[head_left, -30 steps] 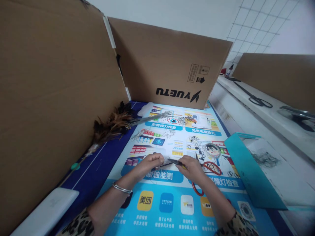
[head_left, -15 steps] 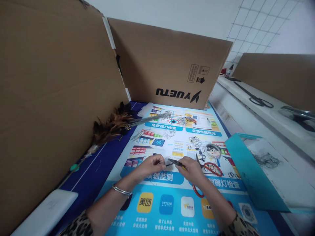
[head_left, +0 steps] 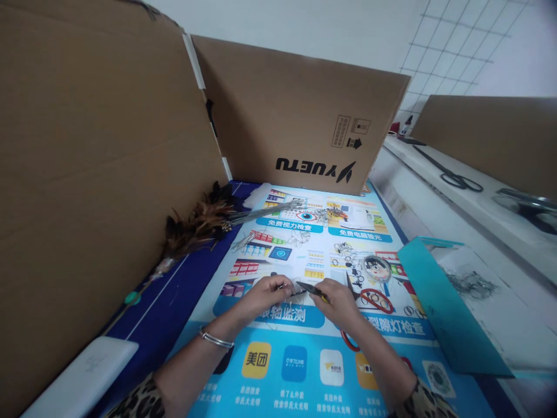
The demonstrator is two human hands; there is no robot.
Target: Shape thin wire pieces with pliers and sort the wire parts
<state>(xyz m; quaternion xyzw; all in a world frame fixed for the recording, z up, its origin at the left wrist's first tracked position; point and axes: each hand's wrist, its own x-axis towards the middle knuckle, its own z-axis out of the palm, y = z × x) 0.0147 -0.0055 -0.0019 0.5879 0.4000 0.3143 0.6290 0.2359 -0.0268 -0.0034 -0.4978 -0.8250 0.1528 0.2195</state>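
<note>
Pliers (head_left: 312,288) with dark pointed jaws and a bit of yellow on the handle are gripped in my right hand (head_left: 338,302). Their jaws point left, toward my left hand (head_left: 272,292). That hand pinches a small, thin piece of wire (head_left: 297,292) between thumb and fingers; the jaws lie beside or on it, and I cannot tell which. Red-handled scissors (head_left: 376,299) lie partly under my right wrist. Just beyond are a round clear dish (head_left: 376,268) and several small dark rings (head_left: 357,273).
Feathers (head_left: 198,217) and a bundle of thin wires (head_left: 265,211) lie at the left. A teal box (head_left: 452,325) with tangled wire (head_left: 472,284) stands right. Cardboard panels (head_left: 296,104) wall the back and left. A white object (head_left: 87,377) sits near left. Large scissors (head_left: 456,177) rest on a ledge.
Both hands stay almost in place. The pliers' jaws and the small wire piece have shifted only slightly between them.
</note>
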